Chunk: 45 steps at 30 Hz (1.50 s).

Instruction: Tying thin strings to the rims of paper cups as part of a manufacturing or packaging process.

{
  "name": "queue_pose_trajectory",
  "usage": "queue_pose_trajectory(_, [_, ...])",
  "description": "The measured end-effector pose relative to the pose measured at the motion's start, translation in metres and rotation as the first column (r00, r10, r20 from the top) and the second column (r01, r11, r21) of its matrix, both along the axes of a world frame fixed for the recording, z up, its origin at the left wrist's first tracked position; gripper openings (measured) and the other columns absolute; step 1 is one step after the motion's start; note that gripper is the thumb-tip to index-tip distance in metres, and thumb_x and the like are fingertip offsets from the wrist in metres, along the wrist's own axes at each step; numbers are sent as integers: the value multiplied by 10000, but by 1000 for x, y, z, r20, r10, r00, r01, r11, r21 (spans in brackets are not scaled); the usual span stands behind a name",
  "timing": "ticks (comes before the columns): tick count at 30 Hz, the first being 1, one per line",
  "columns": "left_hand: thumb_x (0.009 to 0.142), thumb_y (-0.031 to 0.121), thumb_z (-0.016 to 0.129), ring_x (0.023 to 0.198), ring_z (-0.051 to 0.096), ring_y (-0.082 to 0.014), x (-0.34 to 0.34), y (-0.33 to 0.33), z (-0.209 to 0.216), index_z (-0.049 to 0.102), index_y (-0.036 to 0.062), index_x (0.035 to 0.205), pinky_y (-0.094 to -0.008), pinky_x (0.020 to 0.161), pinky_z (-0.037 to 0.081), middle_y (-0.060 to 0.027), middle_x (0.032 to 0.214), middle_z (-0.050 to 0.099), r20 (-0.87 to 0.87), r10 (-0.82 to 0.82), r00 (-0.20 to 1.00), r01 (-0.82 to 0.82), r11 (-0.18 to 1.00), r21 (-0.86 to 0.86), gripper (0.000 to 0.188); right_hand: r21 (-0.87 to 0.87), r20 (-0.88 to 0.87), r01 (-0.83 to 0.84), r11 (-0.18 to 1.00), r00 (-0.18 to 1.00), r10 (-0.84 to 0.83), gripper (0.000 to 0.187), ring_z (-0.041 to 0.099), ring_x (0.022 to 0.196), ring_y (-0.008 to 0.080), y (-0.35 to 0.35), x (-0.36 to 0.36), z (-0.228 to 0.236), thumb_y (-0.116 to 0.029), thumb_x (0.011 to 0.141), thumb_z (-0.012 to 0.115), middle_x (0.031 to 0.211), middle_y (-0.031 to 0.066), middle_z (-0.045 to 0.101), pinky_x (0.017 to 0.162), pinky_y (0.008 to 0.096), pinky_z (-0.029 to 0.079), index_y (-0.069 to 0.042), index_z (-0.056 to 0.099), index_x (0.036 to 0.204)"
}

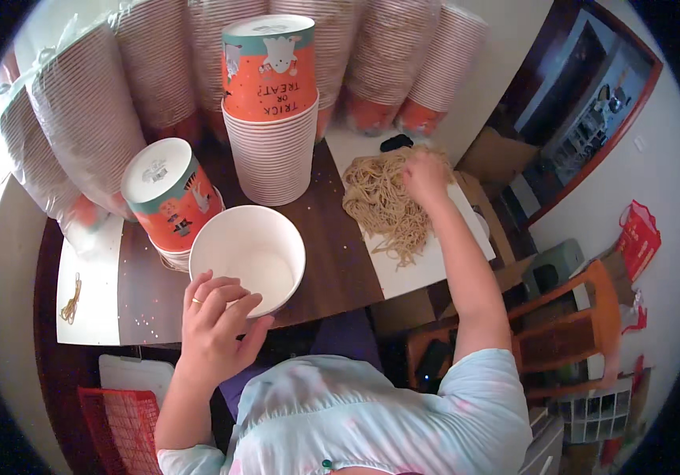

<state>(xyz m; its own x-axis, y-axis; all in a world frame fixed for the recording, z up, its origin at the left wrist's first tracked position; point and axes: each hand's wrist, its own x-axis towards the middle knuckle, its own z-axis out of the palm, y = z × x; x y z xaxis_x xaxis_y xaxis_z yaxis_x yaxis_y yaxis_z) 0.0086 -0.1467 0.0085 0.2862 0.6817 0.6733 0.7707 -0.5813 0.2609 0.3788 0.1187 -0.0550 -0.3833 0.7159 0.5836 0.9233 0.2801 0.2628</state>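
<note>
White inside, one round paper tub (257,245) at the table's front edge (332,297) is met at its near rim by the left hand (217,321), fingers loosely bent. Over one tangled heap of tan cords (379,198) the right hand (425,176) is lowered; whether anything is gripped by either cannot be told. Behind, two unwrapped paper-tub stacks (270,154) are placed.

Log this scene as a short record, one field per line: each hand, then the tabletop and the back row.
Left hand: at the near rim of an upright white tub; exact grip unclear
Right hand: on a pile of tan strands; fingertips unclear
Tall stack: nested tubs, upside down, beyond the white tub
Short stack: upside down, left of the tall one
Left end of table: small strand bundle
Back row: plastic-wrapped tub stacks
</note>
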Motion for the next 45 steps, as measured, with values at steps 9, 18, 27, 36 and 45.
queue_pose_trajectory(9, [719, 51, 690, 885, 600, -266, -16, 39, 52, 638, -3, 876, -328, 790, 469, -122, 894, 605, 296, -123, 947, 158, 983, -97, 174, -61, -997, -694, 718, 83, -5, 97, 586, 702, 114, -4, -21, 177, -162, 885, 611, 806, 31, 635, 667, 262, 490, -67, 597, 879])
queue_pose_trajectory(18, [919, 183, 585, 1026, 554, -124, 30, 110, 105, 533, -15, 1209, -285, 908, 435, -86, 1071, 620, 762, -233, 604, 595, 768, -237, 356, -207, -962, -917, 340, 254, 98, 117, 545, 603, 71, -82, -115, 227, -160, 890, 597, 723, 1, 590, 555, 207, 458, -43, 592, 890])
queue_pose_trajectory(27, [950, 233, 529, 682, 516, -44, 45, 136, 80, 669, 29, 1010, -206, 619, 425, 16, 707, 573, 693, -219, 687, 626, 662, -412, 255, -236, -957, -836, 495, 288, 30, 119, 357, 493, 0, -73, -99, 220, -186, 899, 610, 635, -86, 431, 427, 160, 271, -82, 553, 894])
queue_pose_trajectory(36, [981, 294, 463, 634, 441, -59, -12, 81, 70, 648, -5, 1009, -221, 642, 415, 34, 663, 489, 720, -38, 693, 608, 566, -557, 354, -173, -985, -747, 642, 145, -97, 102, 393, 511, 16, -45, -39, 181, -175, 876, 632, 648, -55, 481, 422, 175, 280, -100, 566, 858])
queue_pose_trajectory(45, [971, 244, 451, 627, 439, -60, -27, 44, 73, 648, 0, 899, -197, 617, 370, 38, 632, 468, 679, 88, 729, 577, 455, -678, 321, -239, 270, 262, 935, 943, -195, 117, 635, 845, 305, -52, -58, 109, -98, 745, 569, 838, 133, 675, 761, 421, 466, -41, 667, 774])
